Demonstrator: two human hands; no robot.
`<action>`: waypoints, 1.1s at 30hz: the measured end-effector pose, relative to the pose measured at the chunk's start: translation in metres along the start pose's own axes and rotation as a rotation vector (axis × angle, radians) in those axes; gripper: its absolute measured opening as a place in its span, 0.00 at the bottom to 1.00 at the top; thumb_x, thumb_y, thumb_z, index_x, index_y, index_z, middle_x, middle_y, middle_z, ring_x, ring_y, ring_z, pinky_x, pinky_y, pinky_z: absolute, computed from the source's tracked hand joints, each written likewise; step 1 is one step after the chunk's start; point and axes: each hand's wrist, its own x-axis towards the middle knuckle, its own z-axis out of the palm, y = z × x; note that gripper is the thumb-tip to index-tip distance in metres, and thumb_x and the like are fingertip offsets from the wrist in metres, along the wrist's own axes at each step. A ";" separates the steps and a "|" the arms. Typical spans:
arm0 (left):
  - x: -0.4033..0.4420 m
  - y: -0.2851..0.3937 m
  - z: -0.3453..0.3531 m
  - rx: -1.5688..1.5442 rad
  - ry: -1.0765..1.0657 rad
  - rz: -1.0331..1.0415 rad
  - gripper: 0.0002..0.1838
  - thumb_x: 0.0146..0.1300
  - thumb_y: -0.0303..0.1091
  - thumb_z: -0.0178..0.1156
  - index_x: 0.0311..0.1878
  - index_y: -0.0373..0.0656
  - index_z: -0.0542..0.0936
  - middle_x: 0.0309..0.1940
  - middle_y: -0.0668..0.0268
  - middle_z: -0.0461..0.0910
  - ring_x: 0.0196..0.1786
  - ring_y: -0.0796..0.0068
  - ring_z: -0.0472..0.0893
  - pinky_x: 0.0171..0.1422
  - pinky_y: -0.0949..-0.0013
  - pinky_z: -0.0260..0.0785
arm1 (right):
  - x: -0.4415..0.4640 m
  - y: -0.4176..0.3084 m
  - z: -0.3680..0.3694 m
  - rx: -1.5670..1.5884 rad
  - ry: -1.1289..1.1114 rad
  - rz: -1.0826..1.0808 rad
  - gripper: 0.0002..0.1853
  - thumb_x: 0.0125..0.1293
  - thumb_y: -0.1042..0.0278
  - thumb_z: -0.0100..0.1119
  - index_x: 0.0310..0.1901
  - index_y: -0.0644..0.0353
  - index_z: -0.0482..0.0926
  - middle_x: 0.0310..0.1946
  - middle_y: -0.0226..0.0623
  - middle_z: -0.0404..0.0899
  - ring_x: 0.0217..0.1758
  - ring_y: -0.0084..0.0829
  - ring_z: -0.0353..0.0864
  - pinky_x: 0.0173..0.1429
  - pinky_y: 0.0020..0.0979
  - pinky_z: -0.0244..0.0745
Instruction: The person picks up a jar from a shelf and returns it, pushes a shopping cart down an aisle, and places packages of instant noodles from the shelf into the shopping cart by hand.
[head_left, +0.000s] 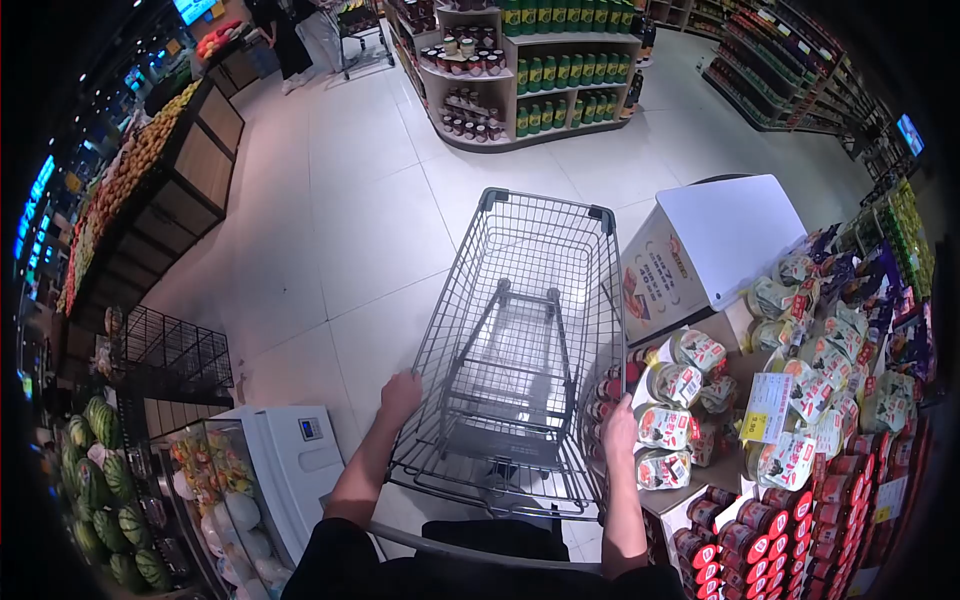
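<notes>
A wire shopping cart (pixel 510 330) with nothing in its basket stands in front of me. My left hand (pixel 402 395) is closed on the cart's left side rim. On the other side my right hand (pixel 620 425) is closed on the right side rim, close beside the packaged jars (pixel 668 428) on the display. The cart's handle bar (pixel 480 556) runs across near my body, below both hands.
Fruit bins (pixel 150 150) line the far left, with watermelons (pixel 105 500) and a white chiller case (pixel 285 470) nearer. A curved shelf (pixel 530 90) of bottles and jars stands ahead. A white-topped box (pixel 730 235) is at right. A person (pixel 282 45) stands far back.
</notes>
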 end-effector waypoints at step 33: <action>0.499 0.234 -0.127 0.098 -0.041 0.325 0.18 0.70 0.41 0.49 0.38 0.34 0.79 0.34 0.41 0.81 0.41 0.40 0.81 0.48 0.45 0.73 | 0.404 -0.164 -0.027 0.049 0.021 0.288 0.27 0.64 0.74 0.47 0.64 0.71 0.57 0.38 0.60 0.79 0.38 0.58 0.82 0.42 0.52 0.78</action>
